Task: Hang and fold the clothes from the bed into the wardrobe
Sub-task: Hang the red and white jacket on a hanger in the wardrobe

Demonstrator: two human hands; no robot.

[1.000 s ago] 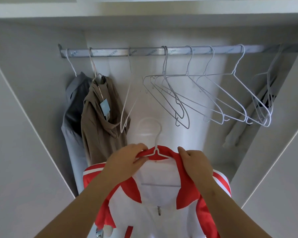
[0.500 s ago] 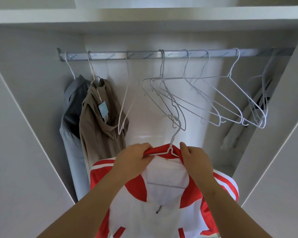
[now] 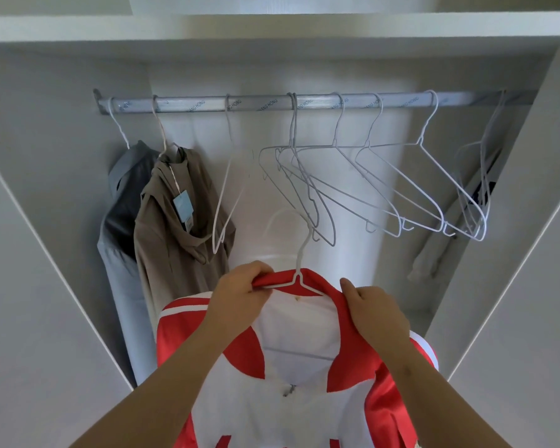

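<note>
Lower centre of frame: left hand (image 3: 240,295) and right hand (image 3: 374,313) each grip the collar of the red-white jacket (image 3: 304,399), which sits on a white hanger (image 3: 299,270); hook well below the rail (image 3: 304,101)

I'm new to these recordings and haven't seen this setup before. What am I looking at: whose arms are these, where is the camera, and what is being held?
There is no machine here: a person works with bare hands. The camera sits on the person's head and looks forward and down, so both arms reach in from the bottom edge. Ahead is an open wardrobe with a metal rail. On it hang a grey garment, a brown hooded garment with a tag, and several empty wire hangers. The left hand and right hand each hold the collar of a red and white jacket, which sits on a white hanger. That hanger's hook is below the rail, not yet on it.
</note>
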